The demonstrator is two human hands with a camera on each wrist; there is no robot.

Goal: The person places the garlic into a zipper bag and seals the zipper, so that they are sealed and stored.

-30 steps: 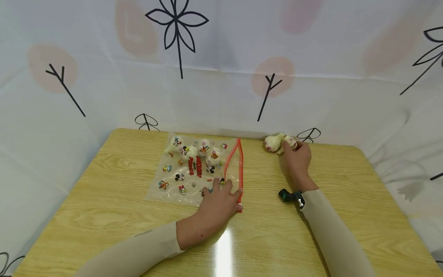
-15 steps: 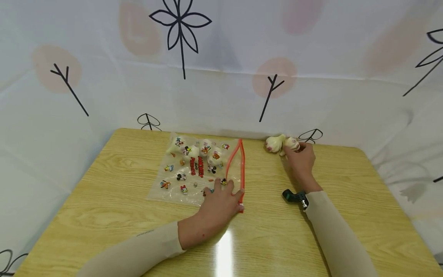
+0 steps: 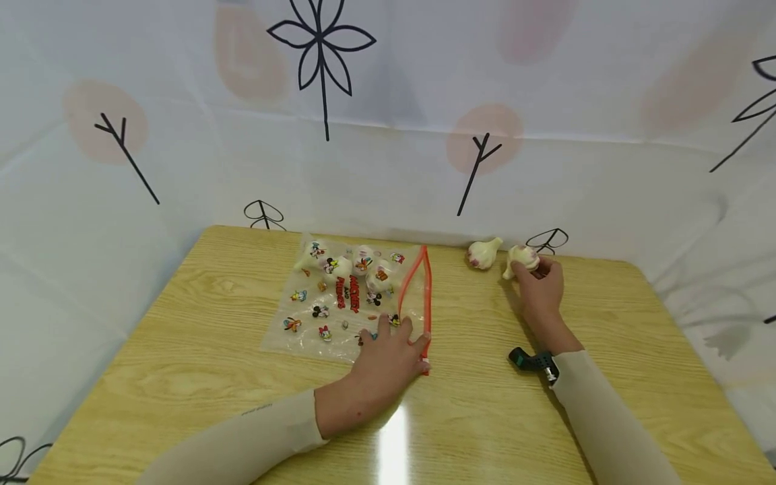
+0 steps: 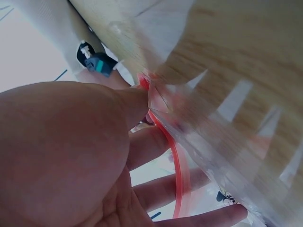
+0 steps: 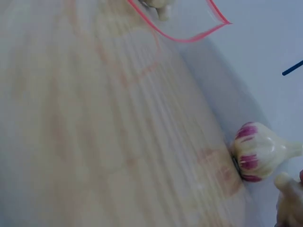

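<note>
My left hand (image 3: 388, 367) rests with spread, fairly straight fingers on the lower right corner of a clear zip bag (image 3: 309, 293). Cartoon prints cover the bag, and several garlic bulbs (image 3: 339, 269) lie inside its upper part. Its red-edged mouth (image 3: 428, 296) faces right; in the left wrist view the red strip (image 4: 177, 175) crosses my fingers. My right hand (image 3: 541, 289) pinches a garlic bulb (image 3: 523, 257) at the back right of the table. A second loose garlic bulb (image 3: 482, 254) sits just left of it, purple-streaked in the right wrist view.
The wooden table (image 3: 473, 417) ends at a white patterned cloth (image 3: 388, 182) hanging close behind the garlic. Cloth also hangs at the left and right sides. A dark strap (image 3: 530, 360) sits on the right wrist.
My right hand has moved a little right with its garlic bulb, opening a gap from the other loose bulb. The left hand stays on the bag.
</note>
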